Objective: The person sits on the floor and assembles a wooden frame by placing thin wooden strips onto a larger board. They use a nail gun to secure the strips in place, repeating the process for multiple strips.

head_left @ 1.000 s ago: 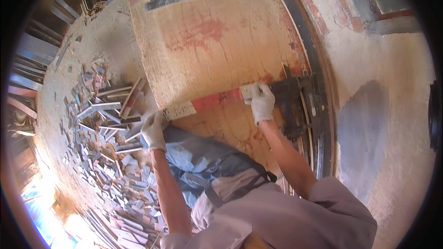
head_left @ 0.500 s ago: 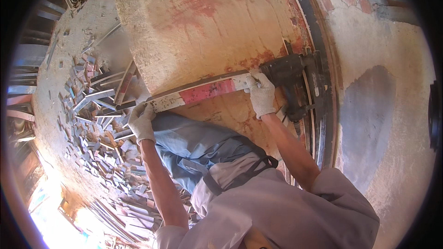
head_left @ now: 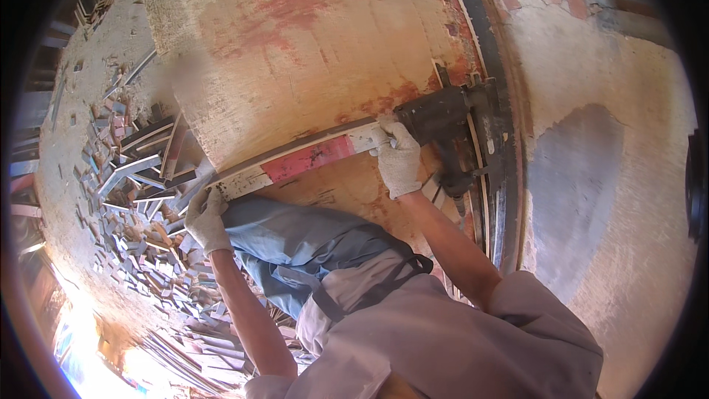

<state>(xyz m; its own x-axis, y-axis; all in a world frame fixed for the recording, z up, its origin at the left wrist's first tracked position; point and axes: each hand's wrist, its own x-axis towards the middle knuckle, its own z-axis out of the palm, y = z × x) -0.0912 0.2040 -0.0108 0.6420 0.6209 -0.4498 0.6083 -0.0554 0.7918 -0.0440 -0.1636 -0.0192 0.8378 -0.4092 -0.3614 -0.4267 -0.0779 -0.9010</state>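
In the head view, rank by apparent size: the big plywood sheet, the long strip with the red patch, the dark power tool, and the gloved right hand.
1. Large stained plywood sheet.
2. Long wooden strip with a red patch.
3. Dark metal power tool.
4. White-gloved right hand; smallest, though the fisheye bend makes the gap to the tool unsure.

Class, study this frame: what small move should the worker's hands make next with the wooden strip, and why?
Probably steady the strip against the plywood panel: the left hand grips its outer end, the right hand presses the end beside the dark power tool.
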